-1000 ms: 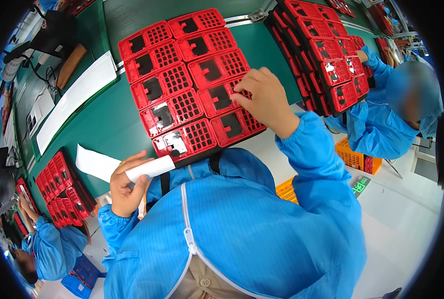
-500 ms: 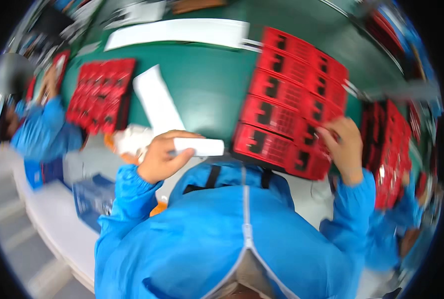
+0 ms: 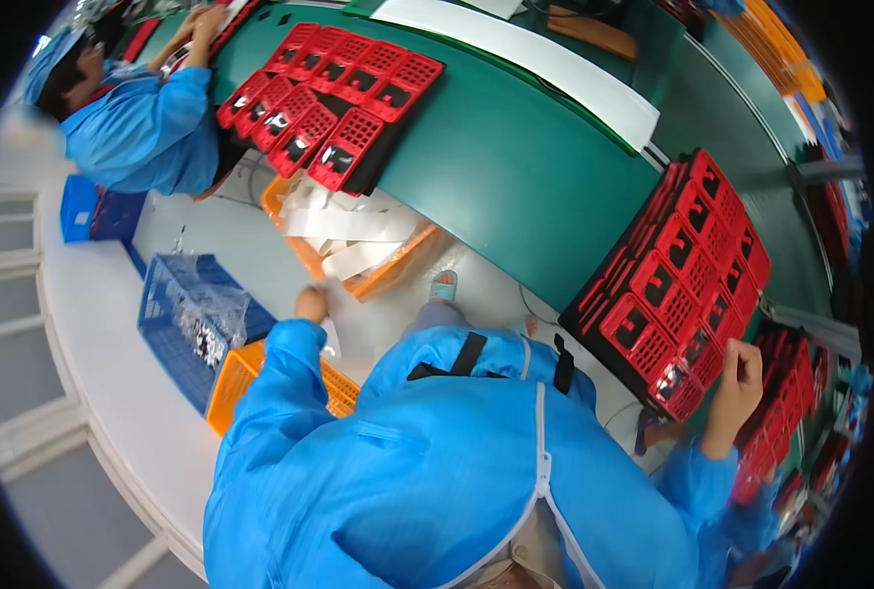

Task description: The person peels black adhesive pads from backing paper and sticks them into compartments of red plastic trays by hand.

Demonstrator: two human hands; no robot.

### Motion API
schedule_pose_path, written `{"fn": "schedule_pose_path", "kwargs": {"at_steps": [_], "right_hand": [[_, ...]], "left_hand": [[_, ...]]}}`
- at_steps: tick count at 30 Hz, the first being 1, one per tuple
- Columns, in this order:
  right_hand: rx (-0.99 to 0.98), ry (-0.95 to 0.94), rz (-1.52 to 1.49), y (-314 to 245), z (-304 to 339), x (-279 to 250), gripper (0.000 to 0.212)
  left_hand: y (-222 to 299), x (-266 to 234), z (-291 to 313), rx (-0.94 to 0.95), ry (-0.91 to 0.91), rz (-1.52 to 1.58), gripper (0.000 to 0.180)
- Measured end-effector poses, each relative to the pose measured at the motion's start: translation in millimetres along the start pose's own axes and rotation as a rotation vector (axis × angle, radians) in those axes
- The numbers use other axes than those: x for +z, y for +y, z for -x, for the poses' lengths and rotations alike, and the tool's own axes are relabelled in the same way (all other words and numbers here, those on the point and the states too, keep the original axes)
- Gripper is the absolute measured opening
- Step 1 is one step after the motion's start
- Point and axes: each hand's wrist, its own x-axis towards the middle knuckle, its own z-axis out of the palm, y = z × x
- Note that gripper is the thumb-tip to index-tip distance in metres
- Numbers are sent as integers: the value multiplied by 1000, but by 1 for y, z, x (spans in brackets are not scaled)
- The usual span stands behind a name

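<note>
My left hand (image 3: 311,305) is lowered beside the bench, between two orange crates. Its fingers are closed and partly hidden, on what looks like a white strip (image 3: 350,319) hanging beside them. My right hand (image 3: 732,395) is raised at the right edge of a stack of red plastic panels (image 3: 676,316), each with a grid of holes and a black cutout. The fingers of that hand are curled; whatever they hold, if anything, cannot be made out. The panels lie in rows at the right end of the green bench (image 3: 515,182).
An orange crate (image 3: 311,257) full of white strips stands on the floor. Left of me are a blue crate (image 3: 177,344) with a clear bag and another orange crate (image 3: 229,385). More red panels (image 3: 366,74) lie farther left, near a co-worker (image 3: 147,128). A long white strip (image 3: 530,54) edges the bench.
My view has swung left. My left hand has moved from above the bench edge with the white strip down toward the crates. My right hand has drawn back from the panels' surface.
</note>
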Motion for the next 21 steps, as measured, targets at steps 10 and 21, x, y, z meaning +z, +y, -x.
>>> {"fn": "schedule_pose_path", "kwargs": {"at_steps": [10, 21], "right_hand": [[131, 124, -71, -59, 29, 51, 9], [267, 181, 20, -79, 47, 56, 7]], "left_hand": [[42, -139, -141, -185, 562, 1022, 46], [70, -62, -159, 337, -560, 147, 47]]}}
